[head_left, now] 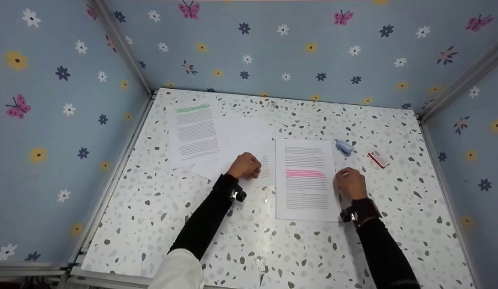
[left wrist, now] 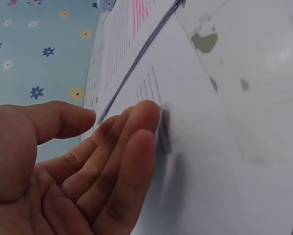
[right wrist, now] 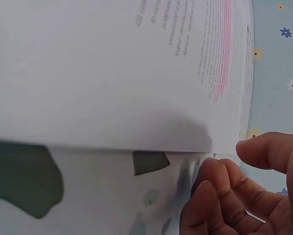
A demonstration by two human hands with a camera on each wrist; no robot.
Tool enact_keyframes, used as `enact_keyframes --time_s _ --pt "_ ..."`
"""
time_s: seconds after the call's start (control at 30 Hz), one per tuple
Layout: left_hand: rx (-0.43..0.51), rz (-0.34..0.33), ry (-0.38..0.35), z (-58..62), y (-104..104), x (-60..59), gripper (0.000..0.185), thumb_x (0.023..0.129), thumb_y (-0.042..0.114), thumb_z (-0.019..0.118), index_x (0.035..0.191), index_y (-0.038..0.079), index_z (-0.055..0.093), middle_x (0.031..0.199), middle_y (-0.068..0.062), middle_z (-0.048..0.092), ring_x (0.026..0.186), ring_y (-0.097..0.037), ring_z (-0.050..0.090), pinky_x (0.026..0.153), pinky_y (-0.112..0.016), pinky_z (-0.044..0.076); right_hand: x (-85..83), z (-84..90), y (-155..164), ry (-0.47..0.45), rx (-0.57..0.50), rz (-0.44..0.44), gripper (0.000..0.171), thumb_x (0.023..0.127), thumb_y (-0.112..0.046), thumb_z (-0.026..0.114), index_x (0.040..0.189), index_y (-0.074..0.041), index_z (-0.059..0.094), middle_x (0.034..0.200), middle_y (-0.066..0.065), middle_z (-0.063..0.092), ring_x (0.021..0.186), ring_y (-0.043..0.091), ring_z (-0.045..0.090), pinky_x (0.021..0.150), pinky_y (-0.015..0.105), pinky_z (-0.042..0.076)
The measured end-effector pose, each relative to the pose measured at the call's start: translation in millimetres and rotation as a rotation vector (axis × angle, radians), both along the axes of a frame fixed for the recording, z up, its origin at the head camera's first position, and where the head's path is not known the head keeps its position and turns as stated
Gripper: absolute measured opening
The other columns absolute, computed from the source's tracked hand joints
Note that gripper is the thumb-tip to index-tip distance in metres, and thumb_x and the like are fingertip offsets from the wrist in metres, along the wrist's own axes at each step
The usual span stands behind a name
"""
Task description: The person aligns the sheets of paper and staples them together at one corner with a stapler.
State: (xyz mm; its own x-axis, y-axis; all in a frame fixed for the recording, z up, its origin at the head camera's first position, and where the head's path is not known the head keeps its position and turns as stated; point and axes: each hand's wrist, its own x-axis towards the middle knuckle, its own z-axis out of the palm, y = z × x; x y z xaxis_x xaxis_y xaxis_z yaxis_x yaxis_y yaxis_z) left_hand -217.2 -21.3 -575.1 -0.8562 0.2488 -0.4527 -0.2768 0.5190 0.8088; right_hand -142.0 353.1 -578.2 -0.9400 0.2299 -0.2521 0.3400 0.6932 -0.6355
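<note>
On the desk (head_left: 305, 253), the right papers (head_left: 306, 200) bear pink marking (head_left: 305, 174), the far-left sheet (head_left: 196, 134) green marking (head_left: 192, 108); this part looks done. Left grip (head_left: 245, 165) and right grip (head_left: 351, 184), half open, hold nothing. The stapler (head_left: 344, 148) lies untouched; whether stapling remains, I cannot tell.

On head cam I've got a white terrazzo-pattern tabletop (head_left: 297, 257) with grey and dark chips. Left side: a green-highlighted printed page (head_left: 196, 134) overlapping mostly blank white paper (head_left: 243, 132) to its right. Right of centre: a pink-highlighted printed page (head_left: 306, 194). Just beside its upper right corner I see a blue stapler (head_left: 344, 147); farther right, apart, a small red-and-white box (head_left: 378, 159).
</note>
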Motion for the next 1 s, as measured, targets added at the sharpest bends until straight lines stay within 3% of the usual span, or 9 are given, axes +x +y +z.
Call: enact_keyframes --time_s 0.23,0.4,0.57,0.73,0.83,1.0 --pt "0.016 0.088 0.058 2.7 -42.0 -6.3 0.020 0.098 0.011 0.058 0.107 -0.003 0.070 0.090 -0.015 0.074 0.077 -0.028 0.074 0.069 -0.037 0.060 -6.7 9.1 -9.8 0.017 0.027 -0.027 0.032 0.100 -0.024 0.053 0.115 0.001 0.067 0.096 0.018 0.072 0.067 0.018 0.068 0.058 0.029 0.049" --pt "-0.032 0.113 0.097 5.5 -67.8 -10.0 0.022 0.098 0.012 0.056 0.108 -0.002 0.070 0.093 -0.014 0.075 0.078 -0.026 0.075 0.071 -0.038 0.059 -9.2 15.8 -19.2 0.079 0.025 -0.002 0.032 0.099 -0.022 0.055 0.114 0.003 0.069 0.093 0.018 0.073 0.067 0.018 0.067 0.061 0.030 0.048" --pt "-0.141 0.149 0.157 9.3 -92.3 -12.2 0.022 0.097 0.013 0.055 0.106 0.001 0.071 0.092 -0.011 0.075 0.077 -0.024 0.074 0.067 -0.033 0.057 -13.5 22.8 -31.0 0.121 -0.018 0.016 0.032 0.100 -0.022 0.056 0.115 0.002 0.070 0.093 0.019 0.073 0.074 0.024 0.070 0.061 0.029 0.049" --pt "-0.322 0.183 0.240 9.6 -116.6 -16.7 0.022 0.097 0.015 0.054 0.103 0.006 0.073 0.091 -0.010 0.073 0.074 -0.023 0.068 0.062 -0.034 0.049 -20.2 32.4 -49.9 0.171 -0.046 0.021 0.030 0.100 -0.022 0.056 0.110 0.001 0.072 0.092 0.020 0.073 0.080 0.032 0.072 0.061 0.029 0.047" --pt "-0.418 0.206 0.307 7.4 -131.5 -20.2 0.022 0.098 0.016 0.055 0.107 0.004 0.072 0.101 -0.014 0.072 0.085 -0.030 0.066 0.069 -0.041 0.052 -25.3 37.6 -63.9 0.201 -0.077 0.037 0.028 0.100 -0.021 0.057 0.108 0.001 0.073 0.090 0.020 0.073 0.082 0.035 0.072 0.061 0.029 0.048" --pt "-0.536 0.223 0.429 -2.7 -151.0 -26.0 0.037 0.100 0.019 0.059 0.129 -0.004 0.062 0.128 -0.027 0.059 0.118 -0.043 0.055 0.092 -0.056 0.048 -33.7 43.7 -89.6 0.219 -0.089 0.096 0.028 0.101 -0.021 0.058 0.111 0.000 0.073 0.095 0.018 0.073 0.086 0.032 0.071 0.068 0.032 0.051"
